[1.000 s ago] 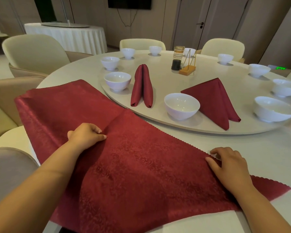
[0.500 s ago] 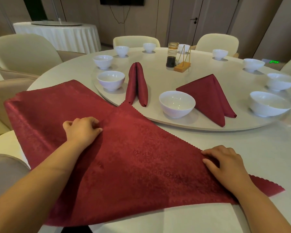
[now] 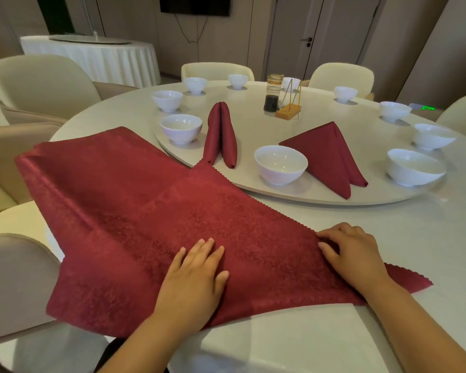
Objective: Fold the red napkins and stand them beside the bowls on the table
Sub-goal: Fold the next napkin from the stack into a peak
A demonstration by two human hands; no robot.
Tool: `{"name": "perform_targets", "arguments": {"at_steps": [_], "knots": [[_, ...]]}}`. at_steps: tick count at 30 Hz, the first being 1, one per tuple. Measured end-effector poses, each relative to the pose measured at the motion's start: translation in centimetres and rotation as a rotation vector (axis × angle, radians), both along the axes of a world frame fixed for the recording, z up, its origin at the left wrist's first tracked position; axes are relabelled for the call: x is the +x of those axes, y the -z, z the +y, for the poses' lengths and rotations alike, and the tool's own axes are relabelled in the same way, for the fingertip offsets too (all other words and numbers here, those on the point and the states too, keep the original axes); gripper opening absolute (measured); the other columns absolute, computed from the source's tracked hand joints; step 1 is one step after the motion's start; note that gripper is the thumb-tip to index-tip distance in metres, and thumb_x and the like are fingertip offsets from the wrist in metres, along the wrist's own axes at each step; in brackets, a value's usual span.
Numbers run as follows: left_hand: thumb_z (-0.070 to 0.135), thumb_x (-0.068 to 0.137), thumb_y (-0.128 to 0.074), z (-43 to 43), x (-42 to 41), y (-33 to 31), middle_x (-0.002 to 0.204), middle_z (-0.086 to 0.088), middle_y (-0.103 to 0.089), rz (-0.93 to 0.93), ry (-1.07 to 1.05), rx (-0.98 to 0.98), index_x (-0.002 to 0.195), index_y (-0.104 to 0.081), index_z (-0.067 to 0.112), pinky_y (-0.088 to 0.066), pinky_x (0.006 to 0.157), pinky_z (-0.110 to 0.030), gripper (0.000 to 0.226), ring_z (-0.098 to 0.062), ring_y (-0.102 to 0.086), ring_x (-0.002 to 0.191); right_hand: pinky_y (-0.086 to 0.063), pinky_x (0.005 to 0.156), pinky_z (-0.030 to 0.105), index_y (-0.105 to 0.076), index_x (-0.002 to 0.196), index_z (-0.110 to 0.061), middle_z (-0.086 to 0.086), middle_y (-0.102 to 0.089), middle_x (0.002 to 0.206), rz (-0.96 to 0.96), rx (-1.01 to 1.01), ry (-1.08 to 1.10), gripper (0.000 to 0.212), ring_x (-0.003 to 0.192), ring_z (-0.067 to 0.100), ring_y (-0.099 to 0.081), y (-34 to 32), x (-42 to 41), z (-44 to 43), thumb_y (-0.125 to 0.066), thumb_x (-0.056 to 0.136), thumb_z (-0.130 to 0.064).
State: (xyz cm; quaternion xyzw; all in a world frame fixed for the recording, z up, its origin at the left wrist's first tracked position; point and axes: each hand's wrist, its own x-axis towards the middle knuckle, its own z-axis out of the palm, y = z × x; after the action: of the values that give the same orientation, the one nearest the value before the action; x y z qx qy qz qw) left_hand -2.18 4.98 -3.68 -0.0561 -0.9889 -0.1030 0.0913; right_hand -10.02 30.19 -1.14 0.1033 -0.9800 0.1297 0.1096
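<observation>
- Sliding down from the upper fold where it sat half a second ago, the left hand (image 3: 197, 273) is now at the near middle of the cloth; its fingers (image 3: 207, 246) lie straight and slightly spread, flat on the open red napkin (image 3: 135, 205).
- The right hand (image 3: 353, 254) has kept its place at the cloth's right side, its fingers (image 3: 331, 234) bent and close together, tips pressing the scalloped edge down.
- The open red napkin is spread over the near part of the table (image 3: 420, 251), its far tip reaching the rim of the turntable (image 3: 320, 196).
- On the turntable a narrow folded napkin (image 3: 221, 135) stands between the left bowl (image 3: 181, 127) and the nearest bowl (image 3: 280, 164).
- A wide folded napkin (image 3: 326, 154) stands just beside the nearest bowl, on its right.
- A dark-bottomed bottle (image 3: 273, 92) and a wooden stand (image 3: 288, 110) sit near the turntable's middle.
</observation>
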Motion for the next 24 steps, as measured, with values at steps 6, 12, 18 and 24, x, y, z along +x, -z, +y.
{"name": "perform_targets", "arguments": {"at_steps": [6, 12, 18, 24], "knots": [[0.037, 0.076, -0.036, 0.0, 0.0, 0.2, 0.100, -0.004, -0.071, 0.060, -0.005, -0.035, 0.092, -0.074, 0.016, -0.054, 0.069, -0.045, 0.046, -0.018, -0.068, 0.093, -0.040, 0.081, 0.026, -0.067, 0.080, -0.018, 0.002, -0.066, 0.088, 0.196, -0.149, -0.313, 0.022, 0.087, 0.013, -0.053, -0.8, 6.0, -6.7, -0.048, 0.072, -0.027], [0.037, 0.075, -0.037, 0.0, -0.1, 0.3, 0.098, -0.007, -0.071, 0.099, -0.020, -0.036, 0.091, -0.073, 0.014, -0.053, 0.071, -0.044, 0.045, -0.022, -0.069, 0.090, -0.018, 0.105, 0.029, -0.051, 0.130, -0.022, 0.008, -0.044, 0.140, -0.140, 0.170, -0.225, 0.080, 0.125, 0.017, -0.047, 1.6, 6.9, -7.0, -0.006, 0.080, -0.066], [0.038, 0.076, -0.037, 0.0, -0.4, 0.8, 0.100, -0.006, -0.071, 0.108, -0.031, -0.040, 0.092, -0.073, 0.015, -0.053, 0.074, -0.042, 0.046, -0.022, -0.068, 0.092, 0.006, 0.112, 0.028, -0.002, 0.147, -0.029, -0.003, 0.006, 0.155, -0.276, 0.196, -0.025, 0.095, 0.142, 0.012, 0.005, 0.8, 4.6, -0.2, 0.016, 0.067, -0.078], [0.037, 0.077, -0.036, 0.1, -0.6, 1.1, 0.101, -0.007, -0.071, 0.144, -0.017, -0.070, 0.094, -0.072, 0.014, -0.052, 0.074, -0.043, 0.046, -0.023, -0.068, 0.093, -0.028, 0.097, 0.034, -0.054, 0.124, -0.007, 0.014, -0.053, 0.129, -0.012, -0.063, 0.313, 0.038, 0.119, 0.032, -0.044, 0.6, 2.9, 5.6, -0.050, 0.092, -0.027]]}}
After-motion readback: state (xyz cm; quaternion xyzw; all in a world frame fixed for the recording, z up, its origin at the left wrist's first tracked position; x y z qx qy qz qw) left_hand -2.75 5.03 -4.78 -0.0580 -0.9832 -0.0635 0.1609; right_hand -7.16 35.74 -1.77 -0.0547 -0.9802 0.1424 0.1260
